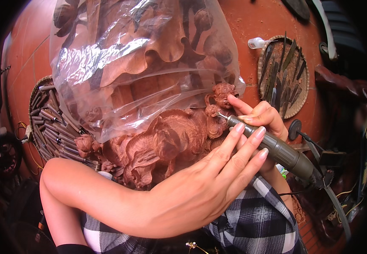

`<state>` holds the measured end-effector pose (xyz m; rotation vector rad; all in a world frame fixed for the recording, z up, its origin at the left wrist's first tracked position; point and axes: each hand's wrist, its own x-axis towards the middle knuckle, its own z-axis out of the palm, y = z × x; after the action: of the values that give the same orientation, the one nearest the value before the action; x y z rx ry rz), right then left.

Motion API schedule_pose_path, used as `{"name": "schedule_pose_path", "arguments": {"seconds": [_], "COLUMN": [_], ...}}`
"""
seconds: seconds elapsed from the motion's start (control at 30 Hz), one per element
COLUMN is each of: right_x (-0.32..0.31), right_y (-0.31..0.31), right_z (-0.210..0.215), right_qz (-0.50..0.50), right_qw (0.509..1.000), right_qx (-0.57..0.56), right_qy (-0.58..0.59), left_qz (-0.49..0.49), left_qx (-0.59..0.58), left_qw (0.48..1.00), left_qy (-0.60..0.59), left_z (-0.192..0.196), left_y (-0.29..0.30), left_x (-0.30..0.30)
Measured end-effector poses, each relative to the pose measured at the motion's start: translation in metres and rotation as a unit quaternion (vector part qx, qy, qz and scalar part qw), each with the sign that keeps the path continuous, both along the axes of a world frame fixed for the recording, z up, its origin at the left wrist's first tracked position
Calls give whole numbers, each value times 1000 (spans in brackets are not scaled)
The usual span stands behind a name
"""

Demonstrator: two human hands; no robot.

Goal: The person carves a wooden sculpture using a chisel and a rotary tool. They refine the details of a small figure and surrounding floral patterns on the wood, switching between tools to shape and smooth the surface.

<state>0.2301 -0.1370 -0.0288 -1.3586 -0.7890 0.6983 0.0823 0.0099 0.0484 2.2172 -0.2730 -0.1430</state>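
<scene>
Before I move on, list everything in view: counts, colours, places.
Wood carving: one, reddish, centre, partly covered
Plastic sheet: one, clear, upper centre
Rotary tool: one, dark green-grey, tip at the carving
Round baskets: two, tan, left and upper right
Rod-like tools: many, brown, left basket
Flat tools: several, dark, right basket
Bottle: one, white, beside right basket
Tiled floor: one, red, background
Checked garment: one, black-and-white, bottom
Clutter: uncountable, mostly dark, both edges
Left hand: one, bare, fingers over tool
Right hand: one, bare, beside tool's front end
</scene>
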Motion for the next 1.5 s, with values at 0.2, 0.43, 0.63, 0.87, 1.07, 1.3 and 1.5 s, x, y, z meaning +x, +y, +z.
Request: {"name": "schedule_pose_path", "arguments": {"seconds": [0.2,0.43,0.63,0.87,1.07,1.3,1.5], "right_x": [0,1,1,5,4,5,4], "right_y": [-2,1,-1,-2,-3,-2,-2], "right_z": [-1,2,-3,-1,-4,-8,-7], "right_qz": [14,31,14,33,26,16,14], "right_qw": [1000,998,1000,999,999,998,998], "right_qx": [0,-16,3,-2,17,31,26], "right_qy": [-24,-46,-10,10,27,50,50], "left_qz": [4,5,3,3,-8,5,-9], "left_qx": [-9,-11,3,6,23,30,18], "left_qw": [1000,1000,1000,1000,1000,1000,1000], "left_qy": [3,11,-1,-12,-8,-4,10], "left_z": [0,3,0,-2,-2,-3,-1], "left_y": [-1,1,0,-2,0,-3,-1], "left_x": [-4,-8,-4,1,-1,2,2]}}
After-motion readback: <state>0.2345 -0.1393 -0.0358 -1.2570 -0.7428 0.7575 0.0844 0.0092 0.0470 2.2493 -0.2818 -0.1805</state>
